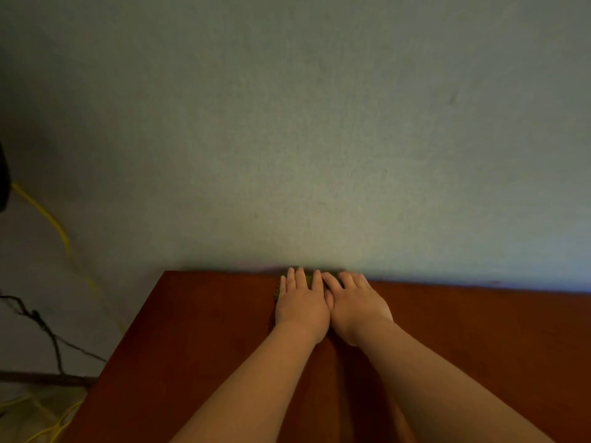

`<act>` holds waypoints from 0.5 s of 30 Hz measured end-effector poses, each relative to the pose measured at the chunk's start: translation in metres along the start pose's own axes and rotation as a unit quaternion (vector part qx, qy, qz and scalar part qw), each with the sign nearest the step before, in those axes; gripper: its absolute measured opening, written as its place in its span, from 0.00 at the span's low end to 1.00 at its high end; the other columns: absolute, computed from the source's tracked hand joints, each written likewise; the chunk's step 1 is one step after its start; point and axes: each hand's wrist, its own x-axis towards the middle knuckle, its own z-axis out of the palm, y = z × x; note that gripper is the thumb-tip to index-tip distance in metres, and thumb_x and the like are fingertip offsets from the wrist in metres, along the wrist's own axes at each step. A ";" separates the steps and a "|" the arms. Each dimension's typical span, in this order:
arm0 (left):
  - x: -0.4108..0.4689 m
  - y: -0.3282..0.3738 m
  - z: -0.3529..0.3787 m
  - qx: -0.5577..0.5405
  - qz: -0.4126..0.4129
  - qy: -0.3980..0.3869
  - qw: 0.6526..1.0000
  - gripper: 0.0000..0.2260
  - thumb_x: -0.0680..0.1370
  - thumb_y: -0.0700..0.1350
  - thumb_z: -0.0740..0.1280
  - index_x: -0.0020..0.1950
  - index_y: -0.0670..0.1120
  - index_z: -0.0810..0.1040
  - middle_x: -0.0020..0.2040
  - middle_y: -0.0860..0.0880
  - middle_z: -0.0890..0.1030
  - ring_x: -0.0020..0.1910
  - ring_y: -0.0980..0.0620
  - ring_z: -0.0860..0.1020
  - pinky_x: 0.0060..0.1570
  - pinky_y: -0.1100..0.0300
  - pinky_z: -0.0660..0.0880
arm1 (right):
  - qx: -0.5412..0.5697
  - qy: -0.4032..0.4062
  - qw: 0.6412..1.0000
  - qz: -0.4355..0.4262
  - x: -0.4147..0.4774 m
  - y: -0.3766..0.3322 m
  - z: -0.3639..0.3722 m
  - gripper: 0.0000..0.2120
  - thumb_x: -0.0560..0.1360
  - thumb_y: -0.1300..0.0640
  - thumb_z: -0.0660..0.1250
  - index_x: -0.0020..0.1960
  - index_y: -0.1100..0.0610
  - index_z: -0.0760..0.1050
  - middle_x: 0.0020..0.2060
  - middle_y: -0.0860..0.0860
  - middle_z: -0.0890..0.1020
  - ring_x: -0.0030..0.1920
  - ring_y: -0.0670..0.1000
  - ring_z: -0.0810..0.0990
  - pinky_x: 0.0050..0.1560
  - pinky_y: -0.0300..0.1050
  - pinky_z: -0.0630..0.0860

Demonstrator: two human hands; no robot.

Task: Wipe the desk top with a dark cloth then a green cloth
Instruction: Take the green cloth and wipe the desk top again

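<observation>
Both my hands lie flat, side by side, on a green cloth at the far edge of the reddish-brown desk top (204, 330), close to the wall. My left hand (302, 303) and my right hand (356, 303) press down on the green cloth (309, 279), fingers stretched forward. Only small bits of the cloth show: between the fingers and at the left side of my left hand. The hands hide the rest of it. No dark cloth is in view.
A pale grey-green wall (319, 139) rises right behind the desk. The desk's left edge runs diagonally down to the lower left. Beyond it, on the floor side, hang a yellow cable (60, 238) and a black cable (48, 334).
</observation>
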 end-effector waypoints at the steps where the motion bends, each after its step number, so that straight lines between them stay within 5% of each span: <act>1: 0.001 0.001 -0.001 -0.004 -0.003 0.001 1.000 0.24 0.84 0.50 0.44 0.79 0.45 0.44 0.79 0.40 0.44 0.78 0.42 0.42 0.75 0.51 0.40 | -0.002 0.000 1.000 -0.001 0.000 0.001 -0.003 0.25 0.83 0.51 0.42 0.79 0.51 0.45 0.77 0.54 0.54 0.78 0.54 0.49 0.78 0.50 0.45; 15: -0.107 0.061 0.028 -0.001 -0.027 -0.058 0.998 0.25 0.84 0.50 0.44 0.78 0.47 0.38 0.77 0.38 0.36 0.77 0.41 0.38 0.76 0.49 0.40 | -0.048 -0.062 0.997 0.007 -0.128 0.024 0.006 0.25 0.83 0.48 0.39 0.78 0.48 0.35 0.77 0.55 0.37 0.78 0.54 0.37 0.77 0.51 0.39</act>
